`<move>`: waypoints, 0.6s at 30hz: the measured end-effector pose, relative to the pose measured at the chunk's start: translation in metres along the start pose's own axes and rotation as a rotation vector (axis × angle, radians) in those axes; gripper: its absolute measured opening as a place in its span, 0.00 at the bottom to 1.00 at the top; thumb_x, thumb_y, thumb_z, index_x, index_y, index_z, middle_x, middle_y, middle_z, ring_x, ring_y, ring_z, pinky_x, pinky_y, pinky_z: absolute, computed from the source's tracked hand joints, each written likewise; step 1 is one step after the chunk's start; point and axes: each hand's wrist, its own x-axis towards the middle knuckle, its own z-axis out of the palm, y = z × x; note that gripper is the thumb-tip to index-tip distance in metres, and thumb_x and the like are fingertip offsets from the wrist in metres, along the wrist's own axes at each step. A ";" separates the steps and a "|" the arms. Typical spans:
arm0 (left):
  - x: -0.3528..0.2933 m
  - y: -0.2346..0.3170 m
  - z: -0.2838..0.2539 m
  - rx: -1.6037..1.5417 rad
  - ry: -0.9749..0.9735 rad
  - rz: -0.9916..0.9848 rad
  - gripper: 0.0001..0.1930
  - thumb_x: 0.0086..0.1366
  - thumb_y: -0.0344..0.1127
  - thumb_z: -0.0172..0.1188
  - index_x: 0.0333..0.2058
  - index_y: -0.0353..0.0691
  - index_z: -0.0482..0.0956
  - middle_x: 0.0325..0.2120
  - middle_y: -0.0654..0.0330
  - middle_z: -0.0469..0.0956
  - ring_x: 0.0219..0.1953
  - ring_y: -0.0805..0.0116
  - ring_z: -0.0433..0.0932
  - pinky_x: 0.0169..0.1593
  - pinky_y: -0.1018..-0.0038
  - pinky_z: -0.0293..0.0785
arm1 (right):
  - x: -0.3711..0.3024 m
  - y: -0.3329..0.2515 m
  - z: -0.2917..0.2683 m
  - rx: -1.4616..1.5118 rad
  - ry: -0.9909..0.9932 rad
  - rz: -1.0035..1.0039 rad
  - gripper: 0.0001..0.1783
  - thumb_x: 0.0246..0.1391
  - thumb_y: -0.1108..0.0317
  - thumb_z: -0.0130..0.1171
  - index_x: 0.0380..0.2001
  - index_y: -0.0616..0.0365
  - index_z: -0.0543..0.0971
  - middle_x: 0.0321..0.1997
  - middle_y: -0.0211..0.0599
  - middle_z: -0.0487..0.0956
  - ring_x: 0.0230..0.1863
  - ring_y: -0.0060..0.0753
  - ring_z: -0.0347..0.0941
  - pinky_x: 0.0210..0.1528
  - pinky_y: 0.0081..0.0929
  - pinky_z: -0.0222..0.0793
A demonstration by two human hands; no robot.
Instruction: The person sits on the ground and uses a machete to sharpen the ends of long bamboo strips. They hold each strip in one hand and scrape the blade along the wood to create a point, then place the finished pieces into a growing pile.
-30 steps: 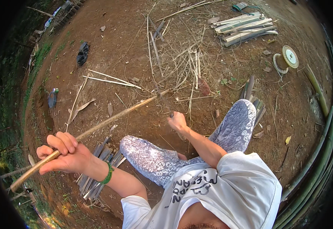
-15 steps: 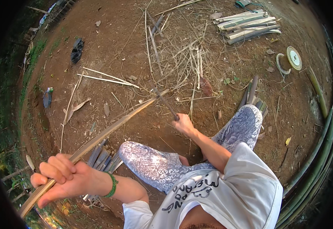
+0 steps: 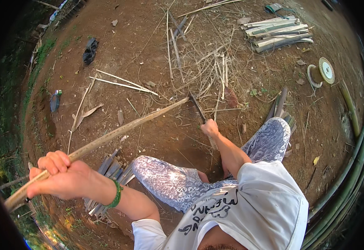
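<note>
My left hand, a green woven band at its wrist, is wrapped round a long pale bamboo strip. The strip slants from the lower left up to the middle of the view. In my right hand is a knife with a dark, narrow blade pointing away from me. The blade is at the strip's far end; whether they touch I cannot tell. Beneath that end, the brown ground is strewn with thin shavings.
Split bamboo bundles lie by my left knee, beyond my right knee and at the far right. Long green poles line the right side. A spool, a black plastic piece and loose strips lie around.
The knife has moved right, from across the strip to its far end. My left hand and the strip's near end have shifted up and left, and the strip looks turned.
</note>
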 end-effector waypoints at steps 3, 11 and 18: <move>0.009 -0.008 0.000 0.068 0.043 -0.010 0.29 0.72 0.68 0.35 0.29 0.46 0.60 0.15 0.67 0.55 0.15 0.79 0.51 0.19 0.80 0.50 | -0.044 -0.025 0.009 0.015 0.021 -0.253 0.17 0.44 0.64 0.60 0.32 0.67 0.84 0.34 0.62 0.82 0.40 0.59 0.82 0.45 0.46 0.77; 0.000 0.000 0.027 0.007 -0.032 -0.026 0.28 0.73 0.66 0.37 0.31 0.44 0.60 0.16 0.66 0.58 0.17 0.78 0.54 0.21 0.78 0.50 | -0.027 -0.013 -0.011 0.000 0.053 -0.298 0.14 0.44 0.65 0.59 0.32 0.66 0.82 0.31 0.61 0.81 0.38 0.61 0.80 0.43 0.47 0.75; 0.002 -0.001 0.023 -0.017 -0.123 -0.026 0.29 0.72 0.68 0.37 0.31 0.45 0.60 0.15 0.67 0.56 0.16 0.78 0.53 0.19 0.79 0.48 | -0.058 -0.021 -0.024 0.027 0.059 -0.488 0.14 0.44 0.64 0.59 0.33 0.63 0.82 0.31 0.59 0.82 0.38 0.60 0.80 0.43 0.48 0.74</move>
